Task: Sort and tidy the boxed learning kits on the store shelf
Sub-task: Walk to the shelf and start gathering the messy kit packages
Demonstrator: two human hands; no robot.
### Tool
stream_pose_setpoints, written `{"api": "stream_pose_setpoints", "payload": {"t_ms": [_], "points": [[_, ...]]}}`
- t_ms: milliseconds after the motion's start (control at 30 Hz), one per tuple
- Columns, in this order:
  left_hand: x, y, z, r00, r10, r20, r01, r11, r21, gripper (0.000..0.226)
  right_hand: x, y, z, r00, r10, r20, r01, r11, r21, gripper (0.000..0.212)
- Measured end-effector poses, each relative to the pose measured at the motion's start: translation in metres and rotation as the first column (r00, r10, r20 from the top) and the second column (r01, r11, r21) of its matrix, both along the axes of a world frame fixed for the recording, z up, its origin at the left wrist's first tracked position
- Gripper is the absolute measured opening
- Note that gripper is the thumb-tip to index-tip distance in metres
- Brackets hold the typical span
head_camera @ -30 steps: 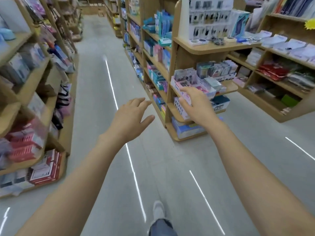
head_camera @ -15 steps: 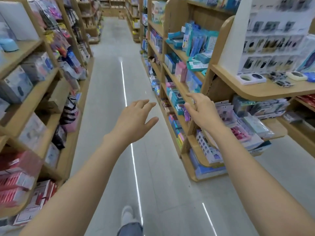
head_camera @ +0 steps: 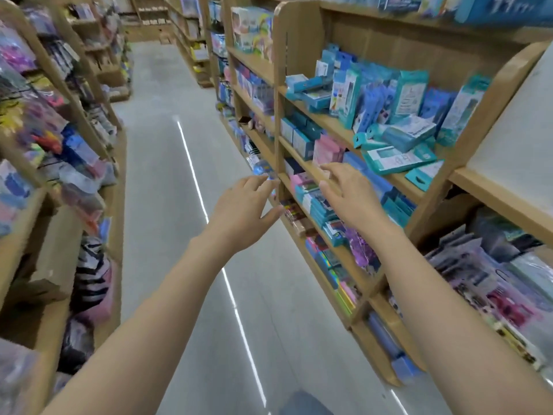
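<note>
A wooden shelf unit [head_camera: 335,127] on my right carries teal and blue boxed kits [head_camera: 398,136], some upright, some lying tumbled in a loose heap. Pink boxes [head_camera: 327,151] stand on the tier below. My right hand [head_camera: 348,196] reaches out with relaxed, spread fingers in front of that lower tier and holds nothing. My left hand [head_camera: 245,211] hangs in the aisle just left of the shelf's upright post, fingers loose and empty. Neither hand touches a box.
A grey-floored aisle [head_camera: 185,235] runs ahead between wooden shelving. The left shelves [head_camera: 59,163] hold bagged goods and a striped bag [head_camera: 89,274]. Lower right tiers hold flat packs [head_camera: 335,265]. A counter end [head_camera: 508,187] juts out at the far right.
I have walked forward and turned toward the right shelf, which is now much closer. Both hands stayed raised and empty, the right one now level with the pink boxes.
</note>
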State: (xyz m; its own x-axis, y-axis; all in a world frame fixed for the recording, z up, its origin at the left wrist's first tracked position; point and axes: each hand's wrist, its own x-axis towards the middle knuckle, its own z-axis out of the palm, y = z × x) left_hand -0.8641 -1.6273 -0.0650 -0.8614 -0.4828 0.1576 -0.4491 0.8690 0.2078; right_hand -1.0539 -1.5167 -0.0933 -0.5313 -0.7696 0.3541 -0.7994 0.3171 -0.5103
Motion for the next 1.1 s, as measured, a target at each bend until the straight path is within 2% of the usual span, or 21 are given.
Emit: {"api": "stream_pose_setpoints", "payload": {"t_ms": [267,733,967,1100], "points": [[-0.107,-0.156,-0.016,0.998,-0.06,-0.005,0.06,0.998,-0.01,0.054,-0.098,-0.153,-0.005,0.999,-0.042,0.006,0.042,0.999,-0.034,0.037],[-0.337,-0.404,-0.014,0.985,-0.169,-0.029,0.17,0.985,0.021,0.055,-0.306,-0.386,0.004,0.993,-0.118,-0.018,0.119,0.991,0.066,0.042],[-0.456,-0.521,-0.031,0.935,-0.354,-0.021,0.353,0.935,-0.019,0.057,-0.386,-0.471,-0.006,0.958,-0.284,-0.04,0.284,0.959,-0.019,0.037],[-0.521,-0.579,-0.037,0.866,-0.501,0.018,0.501,0.865,-0.026,0.056,-0.423,-0.514,-0.004,0.907,-0.419,-0.053,0.42,0.907,0.015,0.035]]}}
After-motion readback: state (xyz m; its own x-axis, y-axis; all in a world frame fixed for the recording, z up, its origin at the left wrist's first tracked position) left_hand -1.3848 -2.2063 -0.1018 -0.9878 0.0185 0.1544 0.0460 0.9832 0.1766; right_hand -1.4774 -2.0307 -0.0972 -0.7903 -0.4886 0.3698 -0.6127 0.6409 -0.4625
